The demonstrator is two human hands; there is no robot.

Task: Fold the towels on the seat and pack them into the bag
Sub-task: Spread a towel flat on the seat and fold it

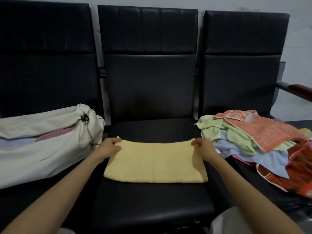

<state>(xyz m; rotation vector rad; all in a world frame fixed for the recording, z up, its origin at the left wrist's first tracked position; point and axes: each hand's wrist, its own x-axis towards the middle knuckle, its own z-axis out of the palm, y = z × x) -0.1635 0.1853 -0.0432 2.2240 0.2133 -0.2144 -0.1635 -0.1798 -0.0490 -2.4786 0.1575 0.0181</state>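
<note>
Left hand (pixel 110 146), right hand (pixel 201 146) seemingly pinch towel (pixel 155 163)

The bag (pixel 42 149) runs off the left edge, and its opening shows only strips of pink and pale blue cloth; the rest inside is hidden. The pile (pixel 253 141) is cut by the right edge, its lower pieces buried under the upper ones. The left grip (pixel 110 146) and right grip (pixel 202 146) cover the far corners of the towel (pixel 155 162), whose layers underneath cannot be counted. The armrest (pixel 297 89) leaves the frame at right.
</note>
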